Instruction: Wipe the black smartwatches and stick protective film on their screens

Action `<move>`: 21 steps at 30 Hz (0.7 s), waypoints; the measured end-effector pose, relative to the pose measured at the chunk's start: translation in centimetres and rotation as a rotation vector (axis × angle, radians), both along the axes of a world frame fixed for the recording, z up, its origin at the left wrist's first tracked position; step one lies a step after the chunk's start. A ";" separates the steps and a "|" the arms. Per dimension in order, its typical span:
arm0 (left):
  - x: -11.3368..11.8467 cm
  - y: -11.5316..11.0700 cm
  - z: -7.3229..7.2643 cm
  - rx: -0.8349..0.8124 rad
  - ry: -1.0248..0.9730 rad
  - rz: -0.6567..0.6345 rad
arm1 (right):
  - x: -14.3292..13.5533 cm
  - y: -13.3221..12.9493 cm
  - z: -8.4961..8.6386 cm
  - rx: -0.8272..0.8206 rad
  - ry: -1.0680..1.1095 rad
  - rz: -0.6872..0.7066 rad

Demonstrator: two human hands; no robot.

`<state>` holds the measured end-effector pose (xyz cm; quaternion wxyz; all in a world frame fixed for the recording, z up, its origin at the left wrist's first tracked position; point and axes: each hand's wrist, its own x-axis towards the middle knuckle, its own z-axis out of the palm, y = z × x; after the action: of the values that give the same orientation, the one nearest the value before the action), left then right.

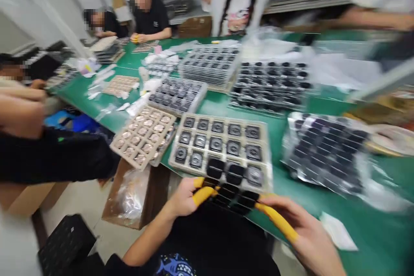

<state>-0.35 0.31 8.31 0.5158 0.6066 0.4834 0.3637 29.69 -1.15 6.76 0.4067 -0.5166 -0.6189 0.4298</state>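
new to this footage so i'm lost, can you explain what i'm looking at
No machine here: these are a person's two hands, seen from a camera on their head looking forward and down, the only view. The left hand and right hand, some fingers in yellow covers, hold black pieces between them at the near edge of a pale tray. The green table also bears stacked clear trays and a plastic bag. Other people are around it.

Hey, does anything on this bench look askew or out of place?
Yes: the tan tray of round pieces sits askew on another tray, its near corner jutting past the edge of the green table.
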 end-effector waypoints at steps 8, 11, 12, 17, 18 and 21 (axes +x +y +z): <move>-4.3 0.1 -1.9 -0.047 0.000 0.152 | -0.7 1.7 0.1 -0.083 0.016 -0.105; -6.1 -0.6 -2.6 -0.089 -0.032 0.371 | 0.4 3.2 -0.3 0.059 -0.235 -0.197; -6.6 -0.7 -2.8 -0.073 -0.033 0.421 | 0.6 3.9 -0.3 0.128 -0.371 -0.184; -8.3 -1.1 -3.2 0.257 0.006 0.678 | 0.7 7.3 0.8 0.239 -0.861 0.044; -8.4 -1.0 -3.1 0.289 0.025 0.711 | 0.6 7.7 1.1 0.231 -0.905 0.070; -8.4 -0.5 -2.6 0.278 0.114 0.622 | 0.5 8.3 1.2 0.234 -0.971 0.108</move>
<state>-8.73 -0.16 5.71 0.2649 0.5142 0.6187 0.5316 30.17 7.13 8.00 0.1043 -0.5752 -0.8065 0.0880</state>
